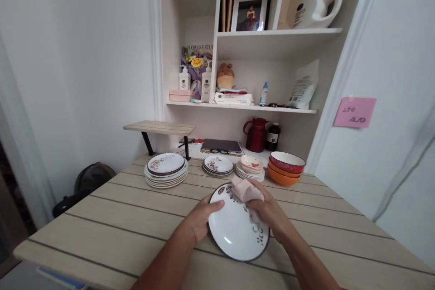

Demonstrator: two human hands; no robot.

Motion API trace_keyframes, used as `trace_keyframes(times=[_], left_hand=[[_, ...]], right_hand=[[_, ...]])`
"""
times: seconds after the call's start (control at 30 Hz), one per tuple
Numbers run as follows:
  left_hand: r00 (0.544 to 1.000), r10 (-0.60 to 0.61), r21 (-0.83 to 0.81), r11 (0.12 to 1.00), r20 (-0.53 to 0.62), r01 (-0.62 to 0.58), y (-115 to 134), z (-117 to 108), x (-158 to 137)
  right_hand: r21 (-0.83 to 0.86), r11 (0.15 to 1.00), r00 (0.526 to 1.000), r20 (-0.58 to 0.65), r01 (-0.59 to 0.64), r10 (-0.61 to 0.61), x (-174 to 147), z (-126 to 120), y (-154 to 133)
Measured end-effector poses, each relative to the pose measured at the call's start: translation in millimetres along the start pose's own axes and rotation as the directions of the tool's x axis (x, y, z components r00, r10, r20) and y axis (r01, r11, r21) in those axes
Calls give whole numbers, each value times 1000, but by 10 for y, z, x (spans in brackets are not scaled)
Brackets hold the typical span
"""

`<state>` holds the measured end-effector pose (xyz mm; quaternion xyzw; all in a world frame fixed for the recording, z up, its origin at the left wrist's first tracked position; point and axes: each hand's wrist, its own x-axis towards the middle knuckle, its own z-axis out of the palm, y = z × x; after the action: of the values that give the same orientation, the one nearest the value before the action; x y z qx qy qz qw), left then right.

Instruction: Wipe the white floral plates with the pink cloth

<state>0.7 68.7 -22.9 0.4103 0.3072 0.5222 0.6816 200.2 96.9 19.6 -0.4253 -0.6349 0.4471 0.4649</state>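
Observation:
A white plate [231,231] with a dark rim and a brown floral pattern is held tilted above the tabletop. My left hand [204,215] grips its left edge, the thumb lying over the face and the other fingers hidden behind. In my right hand [268,210] is a pale pink cloth [247,190], pressed against the plate's upper right part and folded over the rim there. Beyond the plate stand a stack of small saucers [251,174] with patterned small bowls [251,163] on top, and a stack of small floral plates [218,164].
Larger plates [166,174] are stacked at the back left, beside a small raised shelf [159,128]. Red and orange bowls [286,170] are nested at the back right. Behind the slatted table [136,231] are a laptop [221,146], glasses, a red jug [256,136] and a dark bottle [273,137].

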Motion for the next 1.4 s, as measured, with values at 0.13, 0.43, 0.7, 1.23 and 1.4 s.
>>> trace_keyframes(times=[0.13,0.43,0.7,1.23,1.4], left_hand=[[997,30,-50,998,-66,-33,-79,19,47],[981,71,-188,977,-180,-105,-85,124,62],[942,118,-307,926,-315,-218,-63,-22,133],[892,33,-349,914,-451,-210,-75,-209,201],[916,19,-339,925,-401,-168,-72,-160,188]], right_hand=[[-76,995,982,-169,71,-83,47,0,36],[102,995,978,-208,2,20,61,59,64],[554,816,953,-125,-164,277,29,487,221],[-4,988,895,-423,157,-144,24,77,-17],[-238,924,905,-237,298,-353,22,198,27]])
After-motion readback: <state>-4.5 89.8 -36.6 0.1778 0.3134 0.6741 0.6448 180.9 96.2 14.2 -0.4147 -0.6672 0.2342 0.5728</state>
